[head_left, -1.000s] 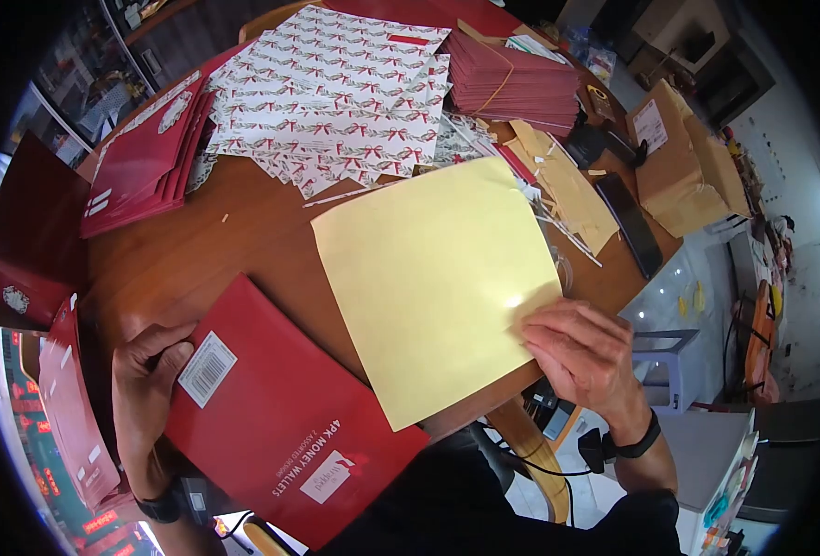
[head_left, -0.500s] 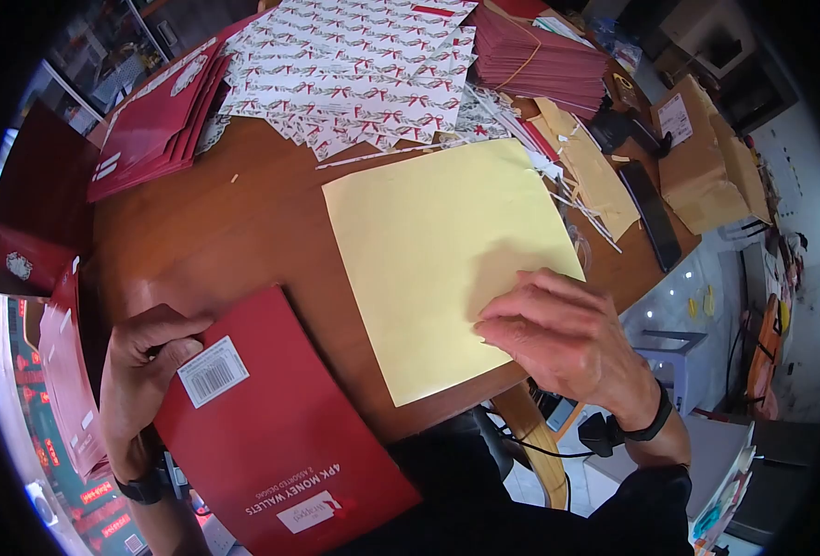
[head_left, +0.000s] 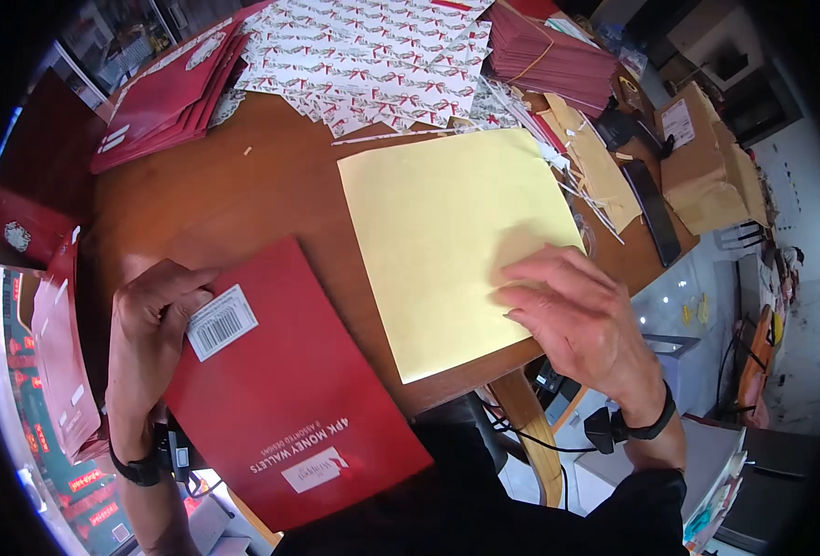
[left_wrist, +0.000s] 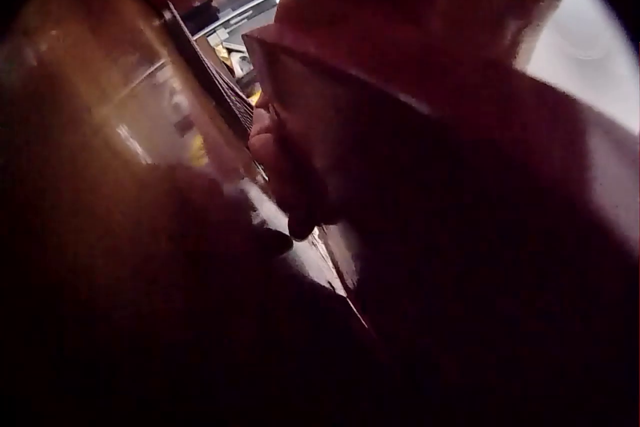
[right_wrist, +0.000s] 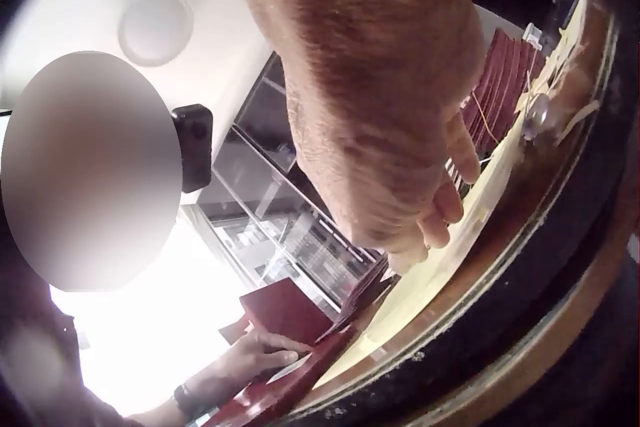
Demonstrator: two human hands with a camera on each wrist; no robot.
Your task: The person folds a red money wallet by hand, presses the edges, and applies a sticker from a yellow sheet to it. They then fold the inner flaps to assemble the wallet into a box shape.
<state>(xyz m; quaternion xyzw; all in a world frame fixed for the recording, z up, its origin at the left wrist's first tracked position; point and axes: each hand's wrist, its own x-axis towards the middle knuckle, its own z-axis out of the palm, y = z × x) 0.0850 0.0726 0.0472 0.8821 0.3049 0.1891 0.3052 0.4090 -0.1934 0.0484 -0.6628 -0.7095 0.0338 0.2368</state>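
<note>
A red cardboard money wallet pack (head_left: 290,389), with a white barcode label (head_left: 222,322) and printed lettering, lies tilted at the front left, overlapping the table edge. My left hand (head_left: 155,315) grips its upper left side, thumb on the face near the label and the other fingers hidden behind. A plain yellow sheet (head_left: 447,232) lies flat on the wooden table right of the pack. Over its lower right part is my right hand (head_left: 581,320), fingers loosely bent, casting a shadow on it. In the right wrist view its fingertips (right_wrist: 437,232) are close over the sheet.
Printed bow-pattern sheets (head_left: 364,65) spread across the back. Red wallets (head_left: 169,102) stack at the back left; a banded red bundle (head_left: 554,60) stands at the back right. Brown paper scraps (head_left: 595,167), a phone (head_left: 651,211) and a cardboard box (head_left: 711,167) line the right side.
My right hand has left the yellow sheet's right edge and moved left over its surface. The left hand keeps its grip on the pack, and the head view has shifted.
</note>
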